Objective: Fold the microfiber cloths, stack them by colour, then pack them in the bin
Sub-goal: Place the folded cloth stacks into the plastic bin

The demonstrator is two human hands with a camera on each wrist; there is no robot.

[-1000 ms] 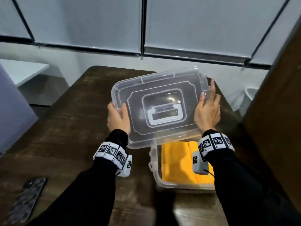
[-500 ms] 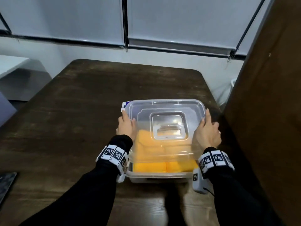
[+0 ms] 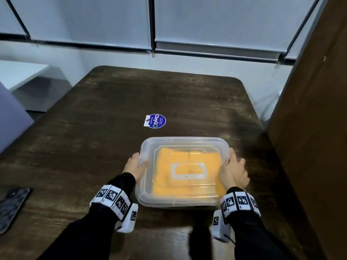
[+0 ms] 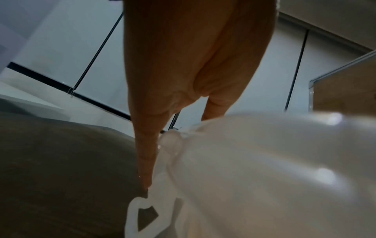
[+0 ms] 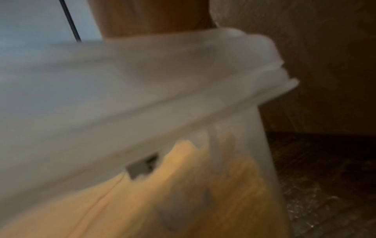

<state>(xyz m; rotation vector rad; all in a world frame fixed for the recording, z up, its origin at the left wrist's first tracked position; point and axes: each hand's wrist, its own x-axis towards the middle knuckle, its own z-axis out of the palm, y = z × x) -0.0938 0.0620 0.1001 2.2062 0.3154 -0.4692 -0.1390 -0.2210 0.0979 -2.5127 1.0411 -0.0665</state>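
Round blue sticker (image 3: 155, 121) reading "ClayGo" at middle of dark wooden table (image 3: 93, 137). One clear plastic bin (image 3: 144, 194), lid (image 3: 185, 142) on, near front edge; yellow folded cloths (image 3: 187, 158) inside, count unclear. Left hand (image 3: 135, 167) and right hand (image 3: 232, 172), fingers straight, press on lid sides.

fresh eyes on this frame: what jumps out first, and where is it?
The yellow cloths glowing through the clear lidded bin, near the table's front edge, grab the eye first. The left hand and right hand sit flat against the bin's two short sides at lid level, fingers straight. Next is the round blue ClayGo label lying alone on the dark wooden table, just beyond the bin.
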